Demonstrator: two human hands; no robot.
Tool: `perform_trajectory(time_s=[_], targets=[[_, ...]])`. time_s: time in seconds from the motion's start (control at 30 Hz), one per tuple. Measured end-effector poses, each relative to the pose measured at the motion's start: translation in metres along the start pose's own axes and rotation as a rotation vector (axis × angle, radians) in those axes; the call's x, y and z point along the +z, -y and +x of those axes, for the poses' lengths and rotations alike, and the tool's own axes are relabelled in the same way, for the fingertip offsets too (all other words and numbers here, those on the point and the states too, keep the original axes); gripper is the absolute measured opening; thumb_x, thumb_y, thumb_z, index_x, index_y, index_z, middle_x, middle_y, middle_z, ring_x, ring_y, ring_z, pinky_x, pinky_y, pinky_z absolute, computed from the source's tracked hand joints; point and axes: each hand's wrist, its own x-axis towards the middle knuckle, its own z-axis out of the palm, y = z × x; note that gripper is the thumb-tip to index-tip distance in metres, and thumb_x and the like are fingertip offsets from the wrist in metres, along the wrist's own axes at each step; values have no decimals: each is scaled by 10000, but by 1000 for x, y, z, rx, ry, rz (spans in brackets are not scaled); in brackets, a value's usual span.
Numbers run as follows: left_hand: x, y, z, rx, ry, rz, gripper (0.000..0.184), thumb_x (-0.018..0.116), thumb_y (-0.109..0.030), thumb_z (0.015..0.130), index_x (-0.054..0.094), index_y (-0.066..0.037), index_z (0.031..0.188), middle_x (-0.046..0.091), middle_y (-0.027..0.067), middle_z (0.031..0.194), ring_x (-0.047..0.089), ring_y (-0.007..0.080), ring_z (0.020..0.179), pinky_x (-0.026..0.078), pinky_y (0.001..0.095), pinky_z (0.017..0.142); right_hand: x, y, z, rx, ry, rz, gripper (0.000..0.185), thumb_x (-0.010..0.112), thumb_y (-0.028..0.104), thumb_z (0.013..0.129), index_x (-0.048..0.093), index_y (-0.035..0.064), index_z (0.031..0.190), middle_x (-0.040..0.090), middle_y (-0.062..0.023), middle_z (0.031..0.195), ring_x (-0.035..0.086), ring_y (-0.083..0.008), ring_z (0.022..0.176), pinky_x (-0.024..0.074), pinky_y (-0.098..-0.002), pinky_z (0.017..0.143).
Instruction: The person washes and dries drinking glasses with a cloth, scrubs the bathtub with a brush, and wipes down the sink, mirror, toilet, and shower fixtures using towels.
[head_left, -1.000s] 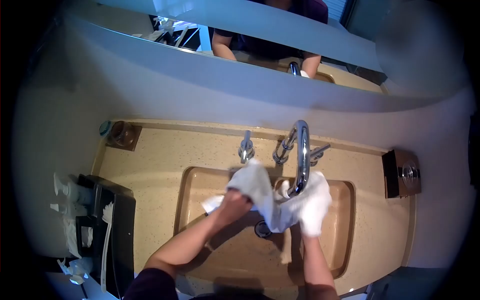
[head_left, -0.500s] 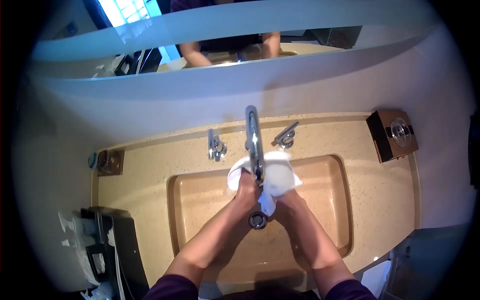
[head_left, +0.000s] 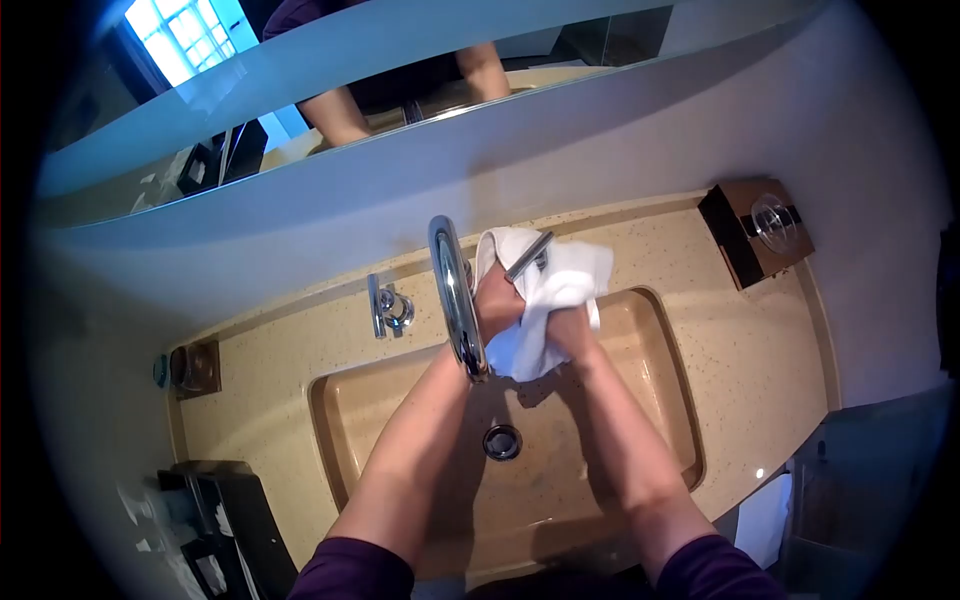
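Note:
A white cloth (head_left: 575, 272) is wrapped around the right tap handle (head_left: 528, 257), whose lever sticks out above the folds. My left hand (head_left: 497, 305) is closed with the cloth at the handle's left side, just right of the chrome spout (head_left: 456, 300). On the other side, my right hand (head_left: 570, 332) grips the cloth, its fingers largely covered by the fabric. A loose end of the cloth hangs over the back edge of the sink basin (head_left: 640, 330). Both forearms reach across the basin, one on each side of the drain (head_left: 502, 442).
The left tap handle (head_left: 390, 306) stands beyond the spout. A brown box (head_left: 755, 232) with a clear round object sits at the counter's right end. Glass containers (head_left: 195, 368) stand far left; a black organizer (head_left: 225, 530) is nearer. A mirror (head_left: 400, 85) spans the wall.
Both hands have moved with the cloth from around the spout to the right tap handle. The view has tilted and shifted.

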Motion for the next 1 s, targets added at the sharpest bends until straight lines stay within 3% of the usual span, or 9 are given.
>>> perform_trajectory(time_s=[0.07, 0.17, 0.3, 0.43, 0.57, 0.77, 0.83, 0.9, 1.0], targets=[[-4, 2, -3, -40, 73, 59, 413, 593, -146, 774, 491, 12, 1142, 530, 154, 1125, 481, 260, 1090, 366, 342, 931, 18, 19, -2, 11, -127, -148, 162, 585, 142, 772, 555, 23, 878, 561, -124, 859, 549, -262, 786, 436, -390, 696], [3, 58, -45, -315, -26, -790, 395, 524, -146, 823, 463, 4, 1183, 528, 168, 1125, 481, 276, 1092, 363, 361, 932, 23, 58, 2, -73, -217, -580, 227, 551, 238, 762, 572, 26, 683, 544, -157, 666, 534, -330, 653, 424, -395, 612], [-9, -24, -66, 46, -142, 636, 474, 471, -84, 824, 356, 13, 1273, 511, 227, 1119, 461, 365, 1094, 367, 393, 934, 16, 46, -11, -151, 103, -591, 251, 510, 232, 775, 554, 47, 938, 551, -171, 920, 501, -341, 908, 373, -432, 822], [-4, -32, -63, -132, -169, 442, 397, 532, -99, 785, 475, 11, 1162, 536, 224, 1108, 502, 389, 1040, 391, 407, 888, -14, -5, -20, -297, 25, -487, 283, 503, 271, 788, 572, 95, 998, 575, -152, 973, 526, -316, 952, 398, -416, 852], [2, 0, -58, -284, -176, -45, 318, 478, -64, 826, 494, 6, 1136, 587, 127, 1042, 550, 214, 972, 420, 300, 842, -61, -13, 15, 16, 252, -308, 152, 536, 110, 750, 576, 33, 875, 580, -149, 818, 564, -313, 818, 442, -410, 722], [26, 11, -32, 108, -179, 317, 308, 519, -10, 759, 553, 14, 1064, 584, 156, 1069, 507, 279, 1063, 387, 325, 899, -11, 27, 8, -29, -49, -176, 209, 527, 33, 712, 573, -5, 913, 572, -192, 915, 529, -358, 883, 418, -418, 759], [37, 12, -41, 61, -331, 249, 287, 532, -15, 769, 547, 13, 1054, 584, 155, 1047, 512, 288, 1038, 386, 332, 900, -7, 41, 0, -29, -35, -254, 211, 531, 36, 706, 575, 1, 909, 567, -188, 927, 522, -360, 898, 415, -416, 765], [38, -17, -44, -195, -389, -785, 285, 518, -16, 800, 522, 10, 1084, 569, 146, 1037, 519, 261, 993, 398, 337, 883, -9, 47, -11, -5, 28, -262, 181, 554, 60, 702, 586, 17, 874, 573, -168, 889, 532, -343, 863, 423, -414, 752], [18, -29, -72, 45, -291, 414, 327, 543, -93, 821, 496, 8, 1128, 571, 116, 999, 534, 211, 937, 427, 349, 837, -15, 66, -12, -112, 83, -95, 177, 598, 94, 702, 592, 34, 868, 577, -143, 867, 544, -323, 823, 439, -403, 736]])
